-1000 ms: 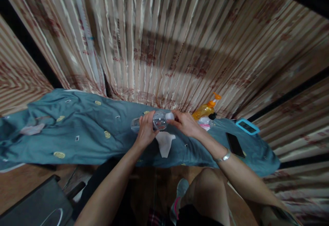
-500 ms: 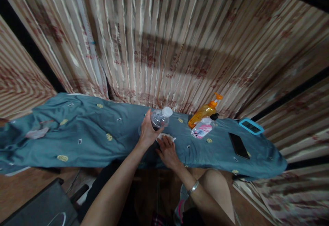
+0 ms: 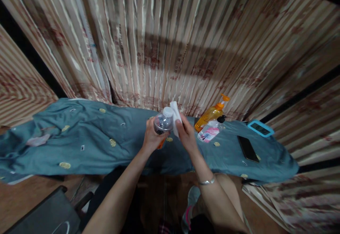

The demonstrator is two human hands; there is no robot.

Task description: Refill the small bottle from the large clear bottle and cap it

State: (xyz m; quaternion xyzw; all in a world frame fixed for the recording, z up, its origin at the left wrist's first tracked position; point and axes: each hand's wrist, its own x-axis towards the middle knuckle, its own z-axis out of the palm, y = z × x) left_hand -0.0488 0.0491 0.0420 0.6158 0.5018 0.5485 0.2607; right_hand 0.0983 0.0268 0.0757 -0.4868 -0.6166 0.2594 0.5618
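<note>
My left hand (image 3: pixel 151 134) is wrapped round a clear plastic bottle (image 3: pixel 162 122) with a white cap, held over the cloth-covered table. A bit of orange shows at the bottle's lower part, below my fingers. In my right hand (image 3: pixel 186 133) a folded white tissue (image 3: pixel 175 117) is pinched, standing upright against or very close to the bottle's right side. To the right of that hand are an amber pump bottle (image 3: pixel 209 117) with an orange pump and a clear bottle (image 3: pixel 209 132) with a pink label and black top.
A blue-green patterned cloth (image 3: pixel 98 149) covers the long narrow table. At the right lie a black phone (image 3: pixel 248 149) and a blue-framed digital clock (image 3: pixel 260 128). Striped curtains (image 3: pixel 164 49) hang close behind. A dark chair (image 3: pixel 45 212) stands at lower left.
My right hand has lifted the tissue off the cloth and brought it up beside the bottle. The bottle has shifted slightly left and stands more upright in my left hand.
</note>
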